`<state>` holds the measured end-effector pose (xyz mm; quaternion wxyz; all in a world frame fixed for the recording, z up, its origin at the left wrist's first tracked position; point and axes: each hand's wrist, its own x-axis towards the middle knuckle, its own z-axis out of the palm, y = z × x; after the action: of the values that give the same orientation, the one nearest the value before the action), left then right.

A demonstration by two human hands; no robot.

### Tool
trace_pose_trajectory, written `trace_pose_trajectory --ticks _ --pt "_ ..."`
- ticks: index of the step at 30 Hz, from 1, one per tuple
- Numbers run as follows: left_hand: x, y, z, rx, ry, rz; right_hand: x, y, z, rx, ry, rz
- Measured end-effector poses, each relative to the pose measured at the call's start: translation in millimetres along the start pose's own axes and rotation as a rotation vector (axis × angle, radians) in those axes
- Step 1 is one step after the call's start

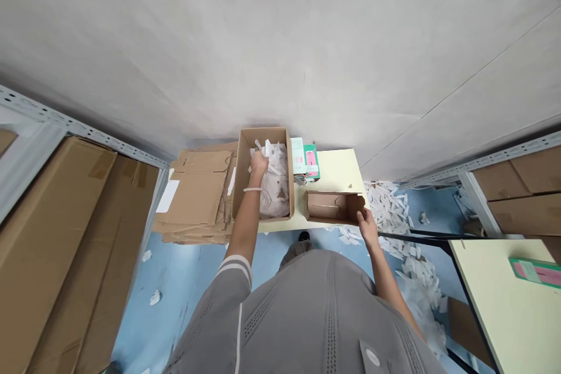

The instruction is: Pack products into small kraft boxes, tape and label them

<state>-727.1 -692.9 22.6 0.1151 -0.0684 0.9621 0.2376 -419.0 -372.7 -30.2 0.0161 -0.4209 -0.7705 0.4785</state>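
My left hand (258,162) reaches into a tall open cardboard box (290,178) filled with crumpled white packing paper (275,178). Its fingers are closed on some of that paper near the far side. With my right hand (367,225) I grip the right end of a small open cardboard box (322,207), which rests on the pale yellow table (337,172). A folded flap shows inside this small box, and I see no goods in it. Between the two boxes, toward the wall, stand a light green carton (298,155) and a green-and-pink carton (311,160).
Flattened cardboard boxes (197,193) are stacked left of the tall box. Large cartons (56,234) fill the left shelf. White paper scraps (388,204) litter the blue floor at right. Another table (499,304) holds a green-and-pink box (537,273). A grey wall rises behind.
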Motion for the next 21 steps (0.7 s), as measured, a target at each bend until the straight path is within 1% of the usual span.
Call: trace_pose_trajectory --ticks 3,6,8,11,14,17,19,21 --pt "-11.9 -10.4 -28.1 -0.207 0.12 0.087 -2.7 -3.3 3.2 -0.004 -0.016 -0.033" --pt "-33.5 -14.7 -50.5 -0.421 0.164 0.198 -4.9 -7.1 6.0 -0.019 -0.032 -0.061" --pt "-55.0 -10.4 -60.5 -0.531 0.162 0.299 -6.6 -9.9 7.6 -0.038 -0.022 -0.07" --pt "-98.3 8.9 -65.3 -0.619 0.16 0.448 -9.1 -13.4 9.8 -0.055 -0.014 -0.09" --pt "-146.0 38.7 -55.6 -0.618 0.111 0.572 -10.6 -14.8 11.5 -0.037 -0.026 -0.103" --pt "-183.3 67.5 -29.6 -0.584 -0.026 0.697 -10.6 -14.8 11.6 -0.036 -0.024 -0.092" --pt "-197.0 81.5 -5.9 -0.539 -0.158 0.781 -10.3 -14.7 11.0 -0.042 -0.031 -0.083" --pt "-201.6 90.5 18.5 -0.466 -0.288 0.848 -9.6 -14.7 10.2 -0.036 -0.04 -0.082"
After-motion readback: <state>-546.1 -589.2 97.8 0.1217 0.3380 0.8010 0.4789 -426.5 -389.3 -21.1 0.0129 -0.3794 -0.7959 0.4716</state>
